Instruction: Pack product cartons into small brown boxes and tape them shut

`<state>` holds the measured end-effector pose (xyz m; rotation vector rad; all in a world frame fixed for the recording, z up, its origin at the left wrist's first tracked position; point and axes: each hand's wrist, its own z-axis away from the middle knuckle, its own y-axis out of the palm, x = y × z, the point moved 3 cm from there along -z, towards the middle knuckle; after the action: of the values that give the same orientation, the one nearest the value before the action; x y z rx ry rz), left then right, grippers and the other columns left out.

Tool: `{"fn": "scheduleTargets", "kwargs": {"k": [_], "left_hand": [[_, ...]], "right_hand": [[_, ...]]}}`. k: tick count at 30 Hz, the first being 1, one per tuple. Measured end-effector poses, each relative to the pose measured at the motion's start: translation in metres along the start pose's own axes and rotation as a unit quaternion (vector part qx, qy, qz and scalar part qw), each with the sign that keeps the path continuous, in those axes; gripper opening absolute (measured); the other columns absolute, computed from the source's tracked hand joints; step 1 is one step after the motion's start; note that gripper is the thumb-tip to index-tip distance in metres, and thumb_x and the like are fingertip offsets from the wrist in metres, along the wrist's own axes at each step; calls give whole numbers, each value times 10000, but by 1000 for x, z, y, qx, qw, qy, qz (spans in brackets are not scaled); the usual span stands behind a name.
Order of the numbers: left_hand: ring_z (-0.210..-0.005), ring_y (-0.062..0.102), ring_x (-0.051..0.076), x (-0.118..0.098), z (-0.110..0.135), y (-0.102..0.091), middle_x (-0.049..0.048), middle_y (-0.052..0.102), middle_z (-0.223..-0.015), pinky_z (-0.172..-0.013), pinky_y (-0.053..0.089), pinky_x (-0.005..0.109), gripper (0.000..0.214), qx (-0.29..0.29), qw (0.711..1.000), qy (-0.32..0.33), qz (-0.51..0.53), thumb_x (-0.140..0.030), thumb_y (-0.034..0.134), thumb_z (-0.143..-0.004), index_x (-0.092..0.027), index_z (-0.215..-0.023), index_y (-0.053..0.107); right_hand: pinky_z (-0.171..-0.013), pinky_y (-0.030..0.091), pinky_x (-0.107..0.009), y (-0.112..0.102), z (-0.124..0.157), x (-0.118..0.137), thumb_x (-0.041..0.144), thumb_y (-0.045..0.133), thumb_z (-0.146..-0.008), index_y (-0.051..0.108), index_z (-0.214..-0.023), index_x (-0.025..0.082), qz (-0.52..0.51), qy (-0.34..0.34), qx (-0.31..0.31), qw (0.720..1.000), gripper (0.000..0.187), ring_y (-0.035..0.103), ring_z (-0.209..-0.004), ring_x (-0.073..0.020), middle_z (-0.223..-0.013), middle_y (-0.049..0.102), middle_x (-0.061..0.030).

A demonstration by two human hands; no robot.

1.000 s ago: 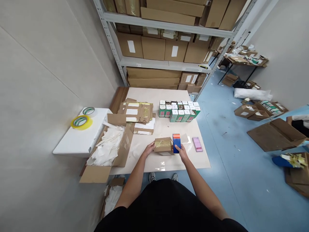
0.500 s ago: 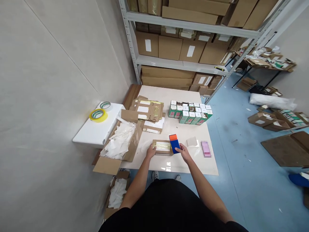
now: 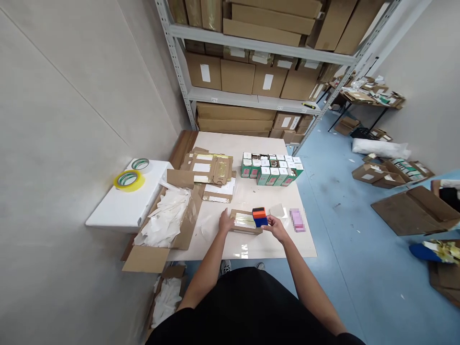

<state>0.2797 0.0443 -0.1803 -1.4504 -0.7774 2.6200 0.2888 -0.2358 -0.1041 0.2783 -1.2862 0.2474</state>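
A small brown cardboard box [image 3: 244, 222] with shiny tape across its top lies on the pale table [image 3: 251, 196] near the front edge. My left hand [image 3: 226, 223] presses against the box's left end, fingers bent around it. My right hand [image 3: 276, 225] grips a blue and orange tape dispenser [image 3: 259, 216] that sits on the box's right end. A pink item [image 3: 296, 219], blurred, lies just right of my right hand. A clear plastic piece [image 3: 278, 210] lies behind it.
Green and white small cartons [image 3: 271, 168] stand in rows mid-table. Flattened brown cartons [image 3: 210, 168] lie at the left. An open box of white bags [image 3: 166, 221] hangs off the table's left side. Tape rolls [image 3: 129, 180] rest on a white side shelf. Metal shelving [image 3: 258, 100] stands behind.
The camera view swung left and back. The dispenser has moved from beside the box's right end onto its top, and the box now lies flatter under both hands.
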Motion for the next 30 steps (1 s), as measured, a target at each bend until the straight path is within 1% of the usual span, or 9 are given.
{"fn": "scheduleTargets", "kwargs": {"k": [2, 5, 7, 9, 11, 15, 20, 25, 30], "left_hand": [[-1402, 532, 317, -27, 9, -7, 130, 575, -1520, -1154, 412, 381, 629, 15, 994, 79, 73, -468, 710, -887, -212, -1448, 588], [-1238, 650, 306, -71, 26, -12, 128, 735, -1277, -1062, 503, 404, 556, 163, 955, 190, 162, -570, 611, -953, -171, -1331, 697], [-1127, 696, 299, -91, 36, -16, 122, 776, -1158, -994, 541, 399, 551, 231, 935, 217, 159, -580, 662, -918, -151, -1253, 746], [-1025, 718, 292, -101, 41, -21, 115, 798, -1037, -932, 562, 386, 515, 246, 934, 222, 130, -564, 747, -847, -134, -1127, 798], [-951, 725, 289, -103, 44, -25, 109, 803, -940, -880, 570, 375, 448, 219, 945, 220, 102, -541, 789, -799, -134, -981, 827], [-885, 731, 272, -94, 45, -24, 92, 801, -888, -826, 579, 360, 359, 144, 960, 219, 97, -504, 749, -823, -158, -880, 826], [-761, 717, 229, -66, 33, -22, 69, 783, -796, -735, 575, 325, 350, 96, 974, 174, 106, -490, 689, -853, -166, -864, 822], [-758, 716, 218, -25, 4, -48, 49, 767, -741, -751, 549, 301, 326, -17, 990, 113, 87, -469, 665, -841, -182, -855, 819], [-775, 720, 209, 13, -8, -35, 47, 764, -738, -789, 544, 289, 322, -30, 995, 51, 86, -467, 631, -831, -193, -774, 791]], "right_hand": [[-875, 534, -389, 1, 1, 10, 443, 966, -559, 720, -860, 220, 12, -13, 34, 999, 448, 682, -946, -261, -943, 760, -42], [-902, 525, -393, 7, 2, 23, 397, 952, -605, 735, -885, 225, 28, -30, 76, 996, 393, 680, -968, -260, -1002, 757, -42], [-919, 519, -398, 11, 1, 28, 388, 946, -614, 745, -890, 224, 37, -33, 94, 994, 378, 681, -978, -262, -1031, 756, -44], [-938, 509, -402, 14, 1, 30, 396, 940, -620, 755, -886, 218, 47, -32, 105, 993, 369, 680, -992, -267, -1044, 755, -49], [-942, 501, -399, 16, 2, 29, 412, 937, -621, 761, -891, 215, 59, -28, 107, 992, 378, 674, -986, -268, -1012, 755, -49], [-878, 502, -370, 19, 5, 21, 518, 881, -694, 754, -937, 221, 72, -9, 84, 994, 405, 643, -910, -249, -916, 732, -35], [-679, 455, -321, 17, 2, 9, 691, 723, -795, 652, -715, 235, 109, -2, -28, 994, 468, 535, -679, -197, -649, 593, 4], [-628, 399, -301, -16, 2, -1, 730, 742, -727, 635, -654, 240, 214, 21, -66, 974, 507, 515, -659, -199, -611, 585, 2], [-629, 345, -299, -38, -7, -8, 705, 678, -791, 629, -659, 251, 351, 13, -90, 932, 475, 546, -646, -204, -617, 616, -11]]}}
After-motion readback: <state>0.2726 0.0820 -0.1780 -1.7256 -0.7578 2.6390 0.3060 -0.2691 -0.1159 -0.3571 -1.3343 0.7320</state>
